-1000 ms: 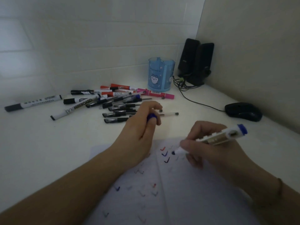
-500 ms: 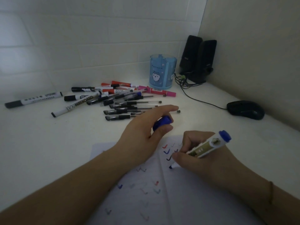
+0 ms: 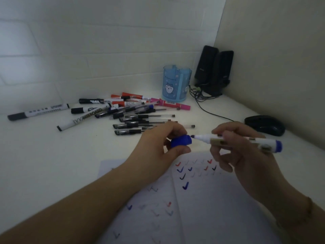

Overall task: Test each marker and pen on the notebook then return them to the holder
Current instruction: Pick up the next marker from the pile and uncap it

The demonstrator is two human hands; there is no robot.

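My right hand point(image 3: 235, 148) holds a white marker with a blue end point(image 3: 246, 140) level above the open notebook point(image 3: 211, 208), its blue tip pointing left. My left hand point(image 3: 158, 147) grips the blue cap point(image 3: 181, 141), whose mouth faces the tip a small gap away. The notebook pages carry several red, blue and black tick marks, with a fresh blue tick point(image 3: 185, 185) near the fold. A pile of markers and pens point(image 3: 126, 113) lies on the white desk behind my hands. The light-blue holder point(image 3: 175, 83) stands upright behind the pile.
Two black speakers point(image 3: 214, 69) stand in the corner to the right of the holder, with a cable running along the desk. A black mouse point(image 3: 265, 125) sits at the right by the wall. A black-capped marker point(image 3: 37, 111) lies apart at the far left.
My right hand lifted the marker off the page after drawing a blue tick and turned it level. My left hand brought the cap up toward the tip.
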